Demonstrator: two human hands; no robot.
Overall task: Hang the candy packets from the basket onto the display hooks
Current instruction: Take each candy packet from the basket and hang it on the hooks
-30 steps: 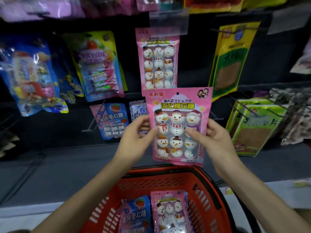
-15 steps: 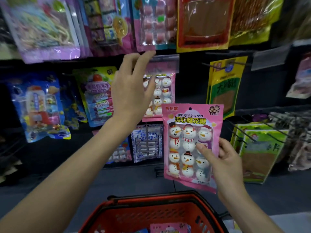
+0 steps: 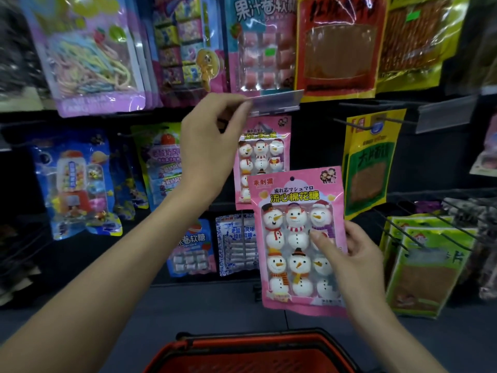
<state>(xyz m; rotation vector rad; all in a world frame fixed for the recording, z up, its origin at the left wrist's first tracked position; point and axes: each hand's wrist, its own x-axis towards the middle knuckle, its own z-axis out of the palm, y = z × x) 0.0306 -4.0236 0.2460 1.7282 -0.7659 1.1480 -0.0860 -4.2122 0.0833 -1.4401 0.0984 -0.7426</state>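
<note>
**Flap raised, packet staged under its hook**

Black display rack (image 3: 317, 141) fills the view. The red plastic basket (image 3: 250, 343) sits at the bottom edge, contents hidden. Right hand (image 3: 352, 254) grips the pink snowman-marshmallow packet (image 3: 293, 211) at its right edge, thumb in front, fingers behind. The packet is upright, hole on top, and overlaps the matching hung pink packet (image 3: 265, 146). Left hand (image 3: 207, 146) pinches the clear plastic price flap (image 3: 277, 102) between thumb and forefinger, probably to bare the hook tip.

— Where's the camera?
— On the person's head, wide-angle, facing forward and slightly down, close to the display rack (image 3: 317, 146)
— One view only?
— Yes; the red basket (image 3: 250, 348) cuts its bottom edge
</note>
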